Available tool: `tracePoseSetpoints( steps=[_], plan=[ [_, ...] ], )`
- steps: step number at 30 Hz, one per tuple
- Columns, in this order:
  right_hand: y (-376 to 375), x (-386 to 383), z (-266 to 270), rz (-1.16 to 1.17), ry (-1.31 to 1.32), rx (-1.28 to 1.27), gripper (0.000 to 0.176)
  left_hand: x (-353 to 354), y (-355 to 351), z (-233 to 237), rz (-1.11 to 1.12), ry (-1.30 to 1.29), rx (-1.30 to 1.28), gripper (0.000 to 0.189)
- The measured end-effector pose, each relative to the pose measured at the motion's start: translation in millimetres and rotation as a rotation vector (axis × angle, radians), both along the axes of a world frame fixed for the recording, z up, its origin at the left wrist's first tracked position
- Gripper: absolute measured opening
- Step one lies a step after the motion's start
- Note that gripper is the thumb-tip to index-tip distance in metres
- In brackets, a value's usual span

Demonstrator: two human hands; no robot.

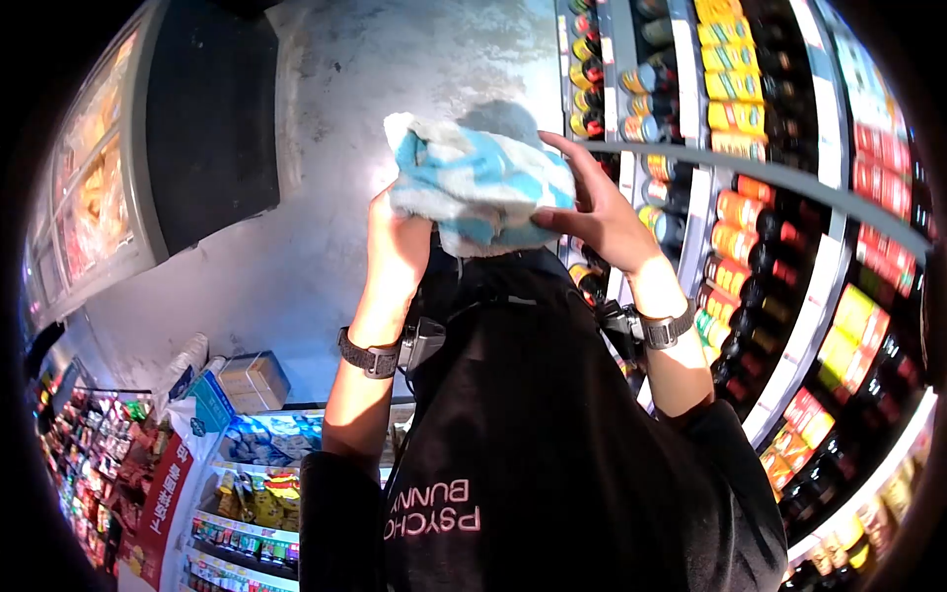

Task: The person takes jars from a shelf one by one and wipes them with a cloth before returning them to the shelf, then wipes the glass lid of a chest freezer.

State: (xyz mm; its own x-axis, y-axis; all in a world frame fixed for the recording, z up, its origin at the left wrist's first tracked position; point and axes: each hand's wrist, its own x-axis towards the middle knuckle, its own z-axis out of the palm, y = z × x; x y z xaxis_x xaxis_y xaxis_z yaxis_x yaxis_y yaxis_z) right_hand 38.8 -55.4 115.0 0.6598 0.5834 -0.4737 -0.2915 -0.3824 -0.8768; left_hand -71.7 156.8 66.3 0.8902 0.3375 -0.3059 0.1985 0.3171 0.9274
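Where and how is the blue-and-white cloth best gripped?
Likely at the right edge of the cloth, coming from the right: its bunched folds suggest a broad pinch. The right hand spans that edge; the left hand is at the opposite side.

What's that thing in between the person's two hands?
In the head view, a bunched blue-and-white cloth fills the space between the left hand and the right hand; the left hand's fingers are hidden behind it.
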Motion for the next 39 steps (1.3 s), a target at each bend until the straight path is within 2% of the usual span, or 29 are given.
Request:
tracePoseSetpoints(
  steps=[2, 3, 4, 6, 7, 8, 10, 11, 13, 14, 16, 18, 20, 21, 24, 25, 26, 29, 31, 35, 36, 38, 39],
  plan=[
    [34.7, 22.8, -4.1, 0.082, 0.044, 0.005, 0.100, 21.7, 33.8, 5.4, 0.098, 0.067, -0.073, 0.035],
    [56.7, 35.6, 3.2, 0.213, -0.068, -0.100, 0.102, 29.5, 47.6, 3.1, 0.091, -0.147, -0.192, 0.044],
    [76.2, 43.4, 6.9, 0.310, -0.246, -0.134, 0.093, 36.9, 62.1, 0.0, 0.121, -0.145, -0.199, 0.044],
    [118.1, 62.4, 20.3, 0.339, -0.091, -0.242, 0.078, 47.3, 90.3, 1.9, 0.044, -0.215, -0.257, 0.049],
    [134.8, 72.8, 24.6, 0.306, -0.006, -0.300, 0.061, 52.4, 104.1, 9.3, 0.063, -0.072, -0.272, 0.056],
    [150.8, 82.7, 19.9, 0.314, -0.159, -0.175, 0.048, 54.3, 119.0, 3.7, 0.098, -0.079, -0.272, 0.056],
    [181.6, 108.0, 12.7, 0.366, -0.175, -0.164, 0.038, 57.2, 148.5, -11.5, 0.087, 0.008, 0.040, 0.065],
    [195.3, 119.4, 7.3, 0.370, -0.131, -0.141, 0.036, 58.8, 161.0, -13.9, 0.122, 0.012, 0.036, 0.065],
    [228.4, 136.5, 9.5, 0.425, -0.063, -0.183, 0.036, 62.0, 183.4, -8.4, 0.269, 0.153, 0.270, 0.069],
    [246.4, 145.5, 10.3, 0.430, -0.043, -0.194, 0.036, 67.8, 191.3, -3.9, 0.304, 0.159, 0.266, 0.069],
    [280.2, 165.9, 5.7, 0.476, -0.056, -0.164, 0.036, 84.3, 210.1, 3.4, 0.510, 0.048, 0.039, 0.064],
    [313.9, 195.6, -4.2, 0.564, -0.055, -0.128, 0.046, 93.9, 232.5, -7.6, 0.533, 0.044, 0.090, 0.059],
    [358.1, 216.3, -10.0, 0.551, -0.062, -0.002, 0.055, 101.5, 266.0, -10.0, 0.363, 0.098, 0.291, 0.055],
    [380.6, 234.3, -15.8, 0.634, -0.109, 0.041, 0.063, 109.8, 280.0, -10.0, 0.351, 0.124, 0.268, 0.048],
    [442.7, 270.7, -17.1, 0.670, -0.050, 0.080, 0.067, 133.0, 321.7, -12.4, 0.319, 0.241, 0.277, 0.044],
    [464.4, 286.2, -15.9, 0.761, -0.081, 0.071, 0.069, 141.8, 335.5, -4.0, 0.350, 0.248, 0.247, 0.040],
    [493.4, 291.7, -22.4, 0.815, -0.234, 0.075, 0.070, 144.6, 360.2, -3.2, 0.378, 0.230, 0.245, 0.040],
    [550.2, 317.7, -23.1, 0.903, -0.232, 0.005, 0.073, 163.8, 393.8, 1.9, 0.599, 0.229, 0.212, 0.035],
    [591.6, 321.7, -9.4, 0.934, -0.128, -0.070, 0.075, 167.1, 413.0, 4.1, 0.727, 0.234, 0.232, 0.033],
    [663.7, 329.9, -16.1, 1.093, -0.251, -0.159, 0.076, 164.6, 459.8, -18.1, 0.895, 0.300, 0.097, 0.028],
    [682.5, 329.4, -18.4, 1.185, -0.339, -0.159, 0.071, 161.6, 472.9, -31.1, 0.910, 0.286, 0.089, 0.028],
    [714.5, 327.7, -21.5, 1.353, -0.519, -0.181, 0.062, 160.3, 497.1, -58.0, 1.023, 0.379, 0.277, 0.027],
    [732.0, 327.5, -25.8, 1.337, -0.472, -0.217, 0.053, 160.6, 513.2, -57.1, 1.012, 0.453, 0.330, 0.027]
  ],
)
